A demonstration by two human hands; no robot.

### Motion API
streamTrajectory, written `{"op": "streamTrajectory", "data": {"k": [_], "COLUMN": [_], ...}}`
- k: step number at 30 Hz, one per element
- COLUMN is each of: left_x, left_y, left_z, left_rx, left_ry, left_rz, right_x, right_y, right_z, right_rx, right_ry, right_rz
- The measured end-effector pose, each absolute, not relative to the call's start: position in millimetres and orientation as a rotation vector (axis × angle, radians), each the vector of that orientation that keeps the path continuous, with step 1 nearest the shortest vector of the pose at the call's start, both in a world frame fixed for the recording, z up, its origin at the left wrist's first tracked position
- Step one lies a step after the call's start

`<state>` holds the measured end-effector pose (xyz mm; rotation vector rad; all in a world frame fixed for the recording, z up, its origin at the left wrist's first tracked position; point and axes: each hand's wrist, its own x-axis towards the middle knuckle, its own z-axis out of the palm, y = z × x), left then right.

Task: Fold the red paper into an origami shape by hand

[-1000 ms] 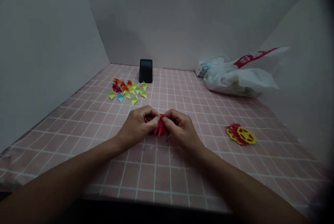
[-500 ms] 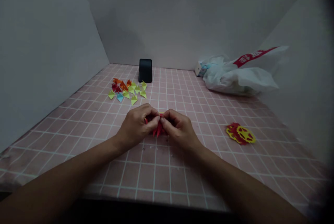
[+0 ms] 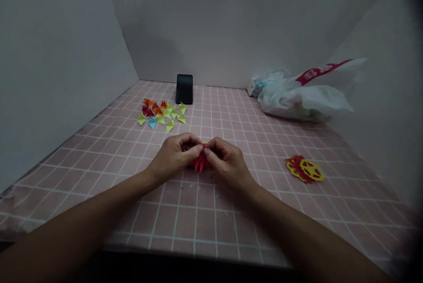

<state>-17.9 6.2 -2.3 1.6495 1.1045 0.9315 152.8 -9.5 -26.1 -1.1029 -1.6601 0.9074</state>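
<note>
The left hand and right hand pinch the spiky red thing at its 12 o'clock end, a good spot, as it looks light and bendy.

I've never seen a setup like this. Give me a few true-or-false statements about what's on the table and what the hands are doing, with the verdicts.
1. The left hand and the right hand both pinch the red piece. True.
2. The small folded papers are all blue. False: most of the small folded papers are yellow, orange or red.
3. The white plastic bag is at the back left. False: the white plastic bag is at the back right.
4. The red and yellow cut-outs lie to the right of the right hand. True.
5. The black phone-like device is between the two hands. False: the black phone-like device is beyond them, near the back wall.
</note>
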Motion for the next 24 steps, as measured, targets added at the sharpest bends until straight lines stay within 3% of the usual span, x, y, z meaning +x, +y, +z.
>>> {"op": "streamTrajectory", "data": {"k": [11, 21, 24], "left_x": [-17.8, -17.7, -18.2], "left_y": [7.1, 7.1, 6.4], "left_z": [-2.6, -3.1, -1.7], "left_rx": [1.63, 1.498, 1.523], "left_ry": [1.104, 1.042, 1.057], "left_rz": [0.946, 0.969, 0.968], "right_x": [152.8, 153.6, 153.5], "right_y": [-10.8, -9.7, -10.3], "right_z": [-26.8, -26.8, -26.1], "right_rx": [-1.085, -1.058, -1.014], "right_ry": [-1.716, -1.63, -1.532], "right_rz": [0.861, 0.988, 1.163]}}
